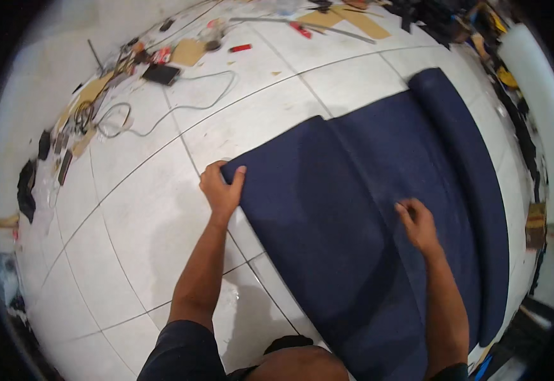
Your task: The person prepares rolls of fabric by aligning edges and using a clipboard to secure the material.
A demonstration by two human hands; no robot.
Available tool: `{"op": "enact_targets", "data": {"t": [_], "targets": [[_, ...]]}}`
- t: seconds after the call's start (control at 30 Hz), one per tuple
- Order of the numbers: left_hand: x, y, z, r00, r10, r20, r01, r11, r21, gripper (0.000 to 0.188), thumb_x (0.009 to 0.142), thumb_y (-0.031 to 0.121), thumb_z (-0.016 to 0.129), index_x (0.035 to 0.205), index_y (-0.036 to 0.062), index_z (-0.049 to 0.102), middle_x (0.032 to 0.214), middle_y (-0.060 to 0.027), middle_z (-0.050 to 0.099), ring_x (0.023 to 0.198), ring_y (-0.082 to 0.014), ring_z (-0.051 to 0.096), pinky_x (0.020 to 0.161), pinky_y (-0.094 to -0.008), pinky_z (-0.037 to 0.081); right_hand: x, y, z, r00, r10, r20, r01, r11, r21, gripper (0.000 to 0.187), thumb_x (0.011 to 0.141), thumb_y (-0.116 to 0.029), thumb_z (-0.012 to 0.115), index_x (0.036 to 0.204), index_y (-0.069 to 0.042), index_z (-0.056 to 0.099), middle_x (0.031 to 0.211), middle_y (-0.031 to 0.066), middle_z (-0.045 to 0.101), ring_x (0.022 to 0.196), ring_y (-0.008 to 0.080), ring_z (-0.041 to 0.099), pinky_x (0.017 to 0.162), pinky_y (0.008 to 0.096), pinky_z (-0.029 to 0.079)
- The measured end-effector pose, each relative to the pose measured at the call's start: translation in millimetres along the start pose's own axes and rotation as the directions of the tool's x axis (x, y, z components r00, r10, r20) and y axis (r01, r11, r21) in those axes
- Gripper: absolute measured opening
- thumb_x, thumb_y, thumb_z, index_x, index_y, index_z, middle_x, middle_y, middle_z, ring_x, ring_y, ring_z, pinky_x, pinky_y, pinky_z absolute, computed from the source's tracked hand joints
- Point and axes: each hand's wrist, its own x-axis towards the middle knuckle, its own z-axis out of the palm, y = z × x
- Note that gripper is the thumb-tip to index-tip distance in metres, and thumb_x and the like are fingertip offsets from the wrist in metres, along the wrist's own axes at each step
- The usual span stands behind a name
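Observation:
A wide sheet of navy-blue fabric [315, 197] lies across the tiled floor. Its right side is wound into a thick roll [474, 190], and a fold line runs down its middle. At the far left corner my left hand [223, 187] grips the fabric's edge, thumb on top and the other fingers around the edge, partly hidden. My right hand [420, 225] is over the fabric between the fold line and the roll, its fingers curled into a pinch. Whatever is in that pinch is too small to make out.
A phone [161, 74] with a pale cable [207, 105] lies at the far left among scattered scraps. Farther back are a red lighter-like object [240, 48], a red-handled cutter [300, 30], a long metal ruler [347, 35] and brown card pieces [362, 24]. Dark clutter lines the right wall.

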Motion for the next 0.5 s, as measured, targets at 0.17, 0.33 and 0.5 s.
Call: {"op": "enact_targets", "data": {"t": [0.17,0.33,0.5], "targets": [[5,9,-10,0.993,-0.020,0.113,0.020,1.000,0.004,0.043,0.070,0.033,0.074,0.097,0.0036,0.059,0.101,-0.0126,0.058,0.097,-0.0301,0.049,0.085,-0.0417,0.035,129,-77,100,0.996,-0.088,0.001,0.088,0.992,-0.090,0.043,0.087,-0.035,0.062,0.114,-0.001,0.057,0.109,0.0160,0.058,0.103,0.0253,0.056,0.090,0.0340,0.044],[0,4,-6,0.986,-0.044,0.163,0.050,0.998,-0.033,0.052,0.067,0.036,0.075,0.099,0.0002,0.058,0.104,-0.0129,0.056,0.101,-0.0291,0.046,0.089,-0.0409,0.031,217,-98,142,0.953,0.116,0.280,-0.149,0.984,0.099,0.070,0.084,-0.057,0.057,0.127,-0.002,0.051,0.118,0.0223,0.054,0.117,0.0325,0.048,0.100,0.0380,0.037],[5,3,-20,0.983,-0.076,0.166,0.076,0.997,0.005,0.051,0.064,0.037,0.077,0.098,0.0025,0.059,0.104,-0.0113,0.056,0.102,-0.0265,0.046,0.089,-0.0394,0.029,222,-113,143,0.900,0.166,0.403,-0.184,0.983,0.006,0.059,0.090,-0.054,0.050,0.117,-0.003,0.059,0.115,0.0118,0.056,0.114,0.0233,0.048,0.102,0.0355,0.033]]}}
